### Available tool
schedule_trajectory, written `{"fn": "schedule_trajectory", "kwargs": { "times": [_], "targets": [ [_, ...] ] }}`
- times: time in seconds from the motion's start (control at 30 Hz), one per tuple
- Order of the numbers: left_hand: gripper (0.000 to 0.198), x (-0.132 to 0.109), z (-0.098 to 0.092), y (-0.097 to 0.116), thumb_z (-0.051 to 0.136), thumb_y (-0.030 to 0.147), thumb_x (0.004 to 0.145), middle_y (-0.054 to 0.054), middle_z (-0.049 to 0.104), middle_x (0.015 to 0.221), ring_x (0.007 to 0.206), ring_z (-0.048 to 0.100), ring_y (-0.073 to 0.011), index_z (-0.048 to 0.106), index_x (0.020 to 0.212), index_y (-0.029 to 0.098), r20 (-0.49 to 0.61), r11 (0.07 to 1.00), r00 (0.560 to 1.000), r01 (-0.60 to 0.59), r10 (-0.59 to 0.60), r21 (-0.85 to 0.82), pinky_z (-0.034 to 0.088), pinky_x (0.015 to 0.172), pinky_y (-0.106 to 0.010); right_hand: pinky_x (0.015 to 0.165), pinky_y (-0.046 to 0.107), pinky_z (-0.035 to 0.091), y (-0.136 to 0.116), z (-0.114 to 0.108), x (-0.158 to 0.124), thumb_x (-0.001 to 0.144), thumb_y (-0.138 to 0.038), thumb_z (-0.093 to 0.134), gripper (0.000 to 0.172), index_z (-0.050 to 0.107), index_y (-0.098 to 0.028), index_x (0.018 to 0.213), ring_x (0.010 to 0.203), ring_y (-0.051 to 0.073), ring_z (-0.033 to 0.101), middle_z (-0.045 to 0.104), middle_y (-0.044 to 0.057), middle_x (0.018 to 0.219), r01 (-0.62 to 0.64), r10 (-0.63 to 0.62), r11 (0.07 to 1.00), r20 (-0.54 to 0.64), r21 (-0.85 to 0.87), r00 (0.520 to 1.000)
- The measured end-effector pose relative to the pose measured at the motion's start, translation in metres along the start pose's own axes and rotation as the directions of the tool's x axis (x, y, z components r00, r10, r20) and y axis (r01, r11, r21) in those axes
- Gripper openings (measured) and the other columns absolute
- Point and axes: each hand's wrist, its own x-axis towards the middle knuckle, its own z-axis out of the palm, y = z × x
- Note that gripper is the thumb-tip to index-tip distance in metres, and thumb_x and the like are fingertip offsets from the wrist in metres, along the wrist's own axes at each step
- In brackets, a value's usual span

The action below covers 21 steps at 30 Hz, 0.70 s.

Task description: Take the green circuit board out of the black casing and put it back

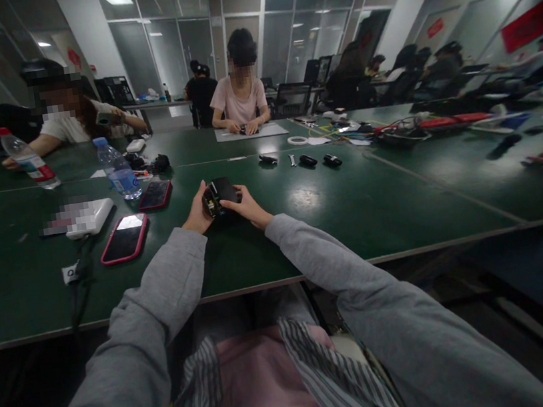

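Between my two hands is a small black boxy device [223, 191], held just above the green table [277, 243]. Its left side looks opened up, with yellowish and blue bits of its inside showing. My left hand [197, 208] grips its left edge, fingers curled behind it. From the right, my right hand [250, 206] holds the other side, with the thumb laid across the front face. What exactly the device is I cannot make out. Beyond it on the table lie small black oval pieces [308, 160] and a small pale wrench-like piece [292, 159].
To the left are two red-edged phones, one nearer [125, 239] and one farther [154, 195], a white box [90, 217] with a cable, and two water bottles [118, 169]. A person [240, 93] sits opposite at a grey mat. Cables and tools [393, 132] clutter the far right.
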Motion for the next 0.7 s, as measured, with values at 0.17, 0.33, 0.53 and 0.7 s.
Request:
{"fn": "schedule_trajectory", "kwargs": {
  "times": [0.17, 0.33, 0.53, 0.7],
  "targets": [
    [0.051, 0.000, -0.002, 0.004, 0.052, 0.056, 0.093, -0.009, 0.076, 0.088, 0.085, 0.073, -0.0229, 0.065, 0.120, 0.015, -0.015, 0.997, 0.999, -0.048, 0.047, -0.055, 0.057, 0.083, -0.036, 0.084, 0.031, 0.053, -0.005, -0.002, 0.001, 0.072, -0.048, 0.076, 0.071, 0.036, -0.026, 0.127, 0.097, 0.016, 0.058, 0.053, 0.004, 0.112, -0.053, 0.057, 0.992, -0.031, 0.113, 0.998],
    [0.051, 0.001, -0.005, 0.007, 0.051, 0.056, 0.093, -0.009, 0.075, 0.086, 0.086, 0.072, -0.0239, 0.066, 0.118, 0.014, 0.002, 0.994, 0.998, -0.066, 0.067, -0.092, 0.057, 0.083, -0.038, 0.078, 0.026, 0.051, -0.004, -0.006, 0.008, 0.080, -0.048, 0.066, 0.051, 0.044, -0.023, 0.119, 0.090, 0.013, 0.058, 0.057, 0.002, 0.107, -0.078, 0.092, 0.984, -0.079, 0.161, 0.993],
    [0.054, -0.005, -0.006, 0.017, 0.046, 0.059, 0.093, -0.011, 0.075, 0.101, 0.092, 0.071, -0.0258, 0.064, 0.121, 0.017, -0.045, 0.990, 0.995, -0.096, 0.092, -0.104, 0.058, 0.078, -0.039, 0.076, 0.025, 0.054, -0.003, -0.010, 0.009, 0.090, -0.043, 0.056, 0.031, 0.054, -0.022, 0.113, 0.093, 0.013, 0.060, 0.060, 0.002, 0.109, -0.127, 0.146, 0.978, -0.104, 0.167, 0.984],
    [0.054, -0.009, -0.010, 0.024, 0.044, 0.058, 0.094, -0.013, 0.072, 0.118, 0.100, 0.070, -0.0241, 0.060, 0.126, 0.018, -0.012, 0.981, 0.992, -0.126, 0.125, -0.151, 0.058, 0.076, -0.033, 0.065, 0.027, 0.055, 0.000, -0.015, 0.012, 0.094, -0.044, 0.055, 0.028, 0.059, -0.017, 0.098, 0.074, 0.012, 0.058, 0.061, 0.004, 0.091, -0.184, 0.194, 0.968, -0.043, 0.171, 0.980]
  ]
}}
